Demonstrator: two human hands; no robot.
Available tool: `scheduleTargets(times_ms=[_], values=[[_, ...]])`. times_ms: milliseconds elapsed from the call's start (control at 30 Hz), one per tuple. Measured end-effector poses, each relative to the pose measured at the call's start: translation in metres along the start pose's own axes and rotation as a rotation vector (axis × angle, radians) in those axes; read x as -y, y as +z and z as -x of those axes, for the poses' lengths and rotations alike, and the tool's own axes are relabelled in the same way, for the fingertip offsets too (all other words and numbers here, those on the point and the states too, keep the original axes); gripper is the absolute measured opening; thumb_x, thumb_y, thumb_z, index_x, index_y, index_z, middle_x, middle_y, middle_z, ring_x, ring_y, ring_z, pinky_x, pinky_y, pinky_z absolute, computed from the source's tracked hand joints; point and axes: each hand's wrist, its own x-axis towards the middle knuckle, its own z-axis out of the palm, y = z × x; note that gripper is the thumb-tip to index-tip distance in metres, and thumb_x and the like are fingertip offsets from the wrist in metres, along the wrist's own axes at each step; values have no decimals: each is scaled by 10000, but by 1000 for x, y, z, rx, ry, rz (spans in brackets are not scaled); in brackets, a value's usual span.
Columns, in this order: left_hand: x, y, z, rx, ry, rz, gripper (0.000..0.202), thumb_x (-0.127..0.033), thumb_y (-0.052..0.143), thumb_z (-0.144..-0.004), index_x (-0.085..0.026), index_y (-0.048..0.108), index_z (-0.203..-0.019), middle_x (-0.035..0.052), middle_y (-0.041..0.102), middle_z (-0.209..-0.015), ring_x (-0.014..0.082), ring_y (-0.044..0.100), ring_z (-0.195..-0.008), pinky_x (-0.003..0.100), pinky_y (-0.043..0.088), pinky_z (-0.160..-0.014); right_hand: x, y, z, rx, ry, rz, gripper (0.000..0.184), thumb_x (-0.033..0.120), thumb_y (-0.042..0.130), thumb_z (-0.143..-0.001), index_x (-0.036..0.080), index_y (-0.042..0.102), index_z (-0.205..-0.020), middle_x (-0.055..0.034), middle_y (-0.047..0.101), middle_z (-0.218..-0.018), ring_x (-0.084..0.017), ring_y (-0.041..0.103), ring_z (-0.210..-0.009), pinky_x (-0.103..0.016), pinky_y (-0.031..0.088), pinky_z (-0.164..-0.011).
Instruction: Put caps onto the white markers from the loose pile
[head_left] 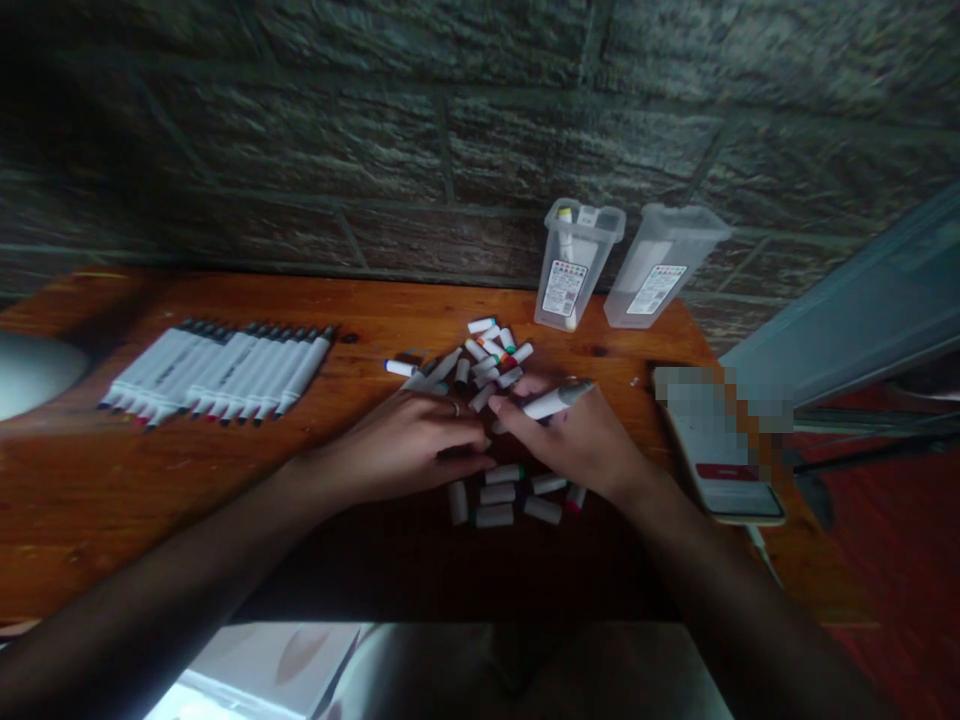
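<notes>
My right hand [581, 435] is closed around a white marker [551, 402], whose grey end points up to the right. Close to its left, my left hand [420, 440] wears a ring and hovers low with bent fingers; a gap shows between thumb and forefinger, and nothing is visible in it. Loose white marker caps [491, 350] with coloured ends lie heaped just beyond both hands. Nearer to me are several more caps [496, 494]. A couple of pale markers [442, 372] lie partly hidden behind my left hand.
A row of white markers [225, 370] lies on the wooden table [375, 310] at left. Against the brick wall stand a clear plastic case [592, 262] with a marker inside and a second clear case [637, 275]. A phone [731, 470] with a cable lies right.
</notes>
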Motion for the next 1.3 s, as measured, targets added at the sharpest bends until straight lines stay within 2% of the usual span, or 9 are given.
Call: scheduleTargets(times_ms=[200,400,567,833,1033,1200,1300], values=[[-11,-6,-2,-116,78,-40,285,-366,626,-929,-194,661,-704,0,685,-714,121,638,-685,235,469,-659,0,0,0,49,-17,3,246,362,554,-946,203,672,-801,-24,733,-781,-158,661,-735,-284,456,-715],[-17,-2,-1,19,148,-146,272,-373,623,-925,-201,667,-719,-2,670,-684,136,634,-671,259,461,-666,5,-1,1,56,-12,-2,237,357,568,-945,199,664,-796,-13,721,-787,-148,652,-744,-270,430,-693],[-12,-4,-1,-41,99,-248,180,-318,618,-930,-210,699,-811,8,723,-786,148,654,-715,265,472,-692,3,0,1,61,-41,-15,217,346,579,-942,204,665,-804,-1,722,-796,-136,650,-733,-259,439,-698],[-9,-3,2,-67,13,-270,196,-328,582,-951,-232,727,-862,10,729,-821,167,669,-748,278,479,-700,3,-4,0,-146,1,-37,249,370,560,-946,218,636,-763,-13,714,-752,-162,664,-717,-274,466,-665],[-3,5,0,-113,-71,-200,199,-312,597,-942,-217,711,-810,-3,710,-759,139,663,-697,248,451,-640,1,-5,0,-176,27,-87,233,368,562,-951,218,656,-800,-9,732,-764,-156,677,-694,-274,477,-663],[-3,7,-2,-144,-35,-144,150,-292,608,-936,-206,710,-867,17,728,-892,157,671,-810,261,484,-733,6,-2,1,-172,-38,-21,214,347,593,-930,208,664,-784,-7,720,-745,-151,665,-680,-262,473,-665],[-4,6,-2,-162,-25,-117,149,-269,595,-943,-207,705,-862,18,726,-892,144,661,-795,250,490,-733,7,-3,1,-188,-25,-43,216,336,594,-930,210,657,-766,11,701,-693,-129,640,-610,-239,463,-611]])
